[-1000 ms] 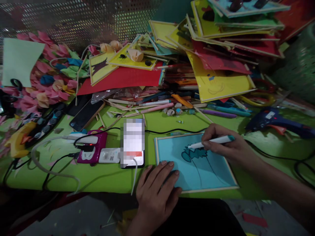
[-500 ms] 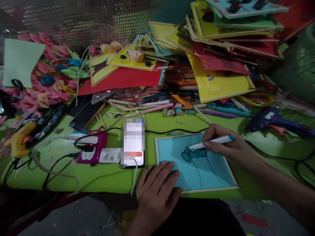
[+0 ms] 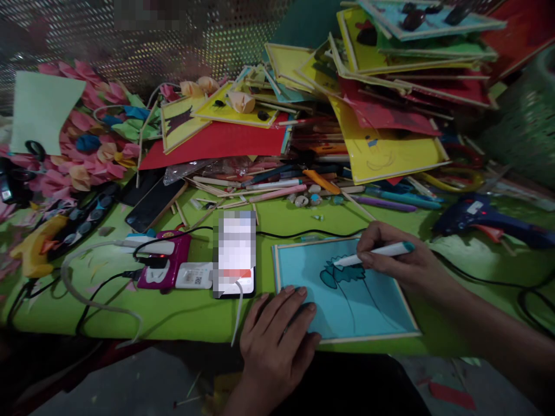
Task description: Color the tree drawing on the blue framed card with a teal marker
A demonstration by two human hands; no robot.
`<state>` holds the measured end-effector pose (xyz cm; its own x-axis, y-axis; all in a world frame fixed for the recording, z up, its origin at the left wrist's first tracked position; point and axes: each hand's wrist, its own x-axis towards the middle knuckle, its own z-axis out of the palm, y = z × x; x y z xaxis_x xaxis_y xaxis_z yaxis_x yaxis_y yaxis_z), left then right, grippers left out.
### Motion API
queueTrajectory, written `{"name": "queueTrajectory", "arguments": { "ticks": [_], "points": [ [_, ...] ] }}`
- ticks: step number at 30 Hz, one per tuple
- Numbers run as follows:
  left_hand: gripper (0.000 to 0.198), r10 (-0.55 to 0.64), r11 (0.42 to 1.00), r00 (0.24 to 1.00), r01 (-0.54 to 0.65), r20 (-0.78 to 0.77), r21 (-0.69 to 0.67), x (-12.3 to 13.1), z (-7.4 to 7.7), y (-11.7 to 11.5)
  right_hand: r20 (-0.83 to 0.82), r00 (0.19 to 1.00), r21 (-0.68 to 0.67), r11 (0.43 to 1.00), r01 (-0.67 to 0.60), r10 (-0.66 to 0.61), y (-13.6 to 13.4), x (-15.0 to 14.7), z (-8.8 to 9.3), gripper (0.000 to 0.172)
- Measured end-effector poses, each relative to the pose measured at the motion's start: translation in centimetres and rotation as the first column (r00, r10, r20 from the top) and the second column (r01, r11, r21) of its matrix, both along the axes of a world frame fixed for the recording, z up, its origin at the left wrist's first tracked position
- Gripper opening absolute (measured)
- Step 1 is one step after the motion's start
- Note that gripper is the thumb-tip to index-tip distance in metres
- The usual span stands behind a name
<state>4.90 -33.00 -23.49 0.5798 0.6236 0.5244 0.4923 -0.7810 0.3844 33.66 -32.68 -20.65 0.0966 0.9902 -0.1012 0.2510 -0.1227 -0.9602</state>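
A blue sheet of paper point(image 3: 312, 318) framed with thin wooden sticks lies on the green table in front of me. On it is a dark teal drawing point(image 3: 344, 274) with a rounded end, jagged edges and two long thin lines running down. My right hand point(image 3: 385, 254) pinches a white felt-tip pen point(image 3: 385, 249) with a teal end, its tip at the upper part of the drawing. Fingers spread, my left hand point(image 3: 280, 335) rests flat over the sheet's lower left corner and holds nothing.
Left of the sheet lie a lit phone point(image 3: 236, 254) and a magenta power strip point(image 3: 180, 254) with cables. A blue glue gun point(image 3: 489, 219) rests at right, a yellow one point(image 3: 37, 248) at left. Behind are pens, sticks, a stack of framed sheets point(image 3: 390, 138) and pink paper pieces point(image 3: 78, 124).
The view has shifted very slightly. Both hands stay almost where they were, with the pen tip still at the upper part of the drawing.
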Motion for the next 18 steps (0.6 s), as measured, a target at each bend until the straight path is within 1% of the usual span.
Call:
{"name": "queueTrajectory", "arguments": {
  "ticks": [9,18],
  "points": [
    [0.025,-0.002,1.000,1.000,0.002,0.006,0.004,-0.02,0.01,0.06,-0.012,0.999,0.005,0.999,0.043,-0.043,0.15,-0.42,0.49,0.033],
    [0.024,-0.002,1.000,1.000,0.002,0.001,-0.001,-0.05,-0.06,0.01,-0.011,1.000,0.002,1.000,0.025,-0.025,-0.01,-0.11,0.13,0.032]
  ]
}}
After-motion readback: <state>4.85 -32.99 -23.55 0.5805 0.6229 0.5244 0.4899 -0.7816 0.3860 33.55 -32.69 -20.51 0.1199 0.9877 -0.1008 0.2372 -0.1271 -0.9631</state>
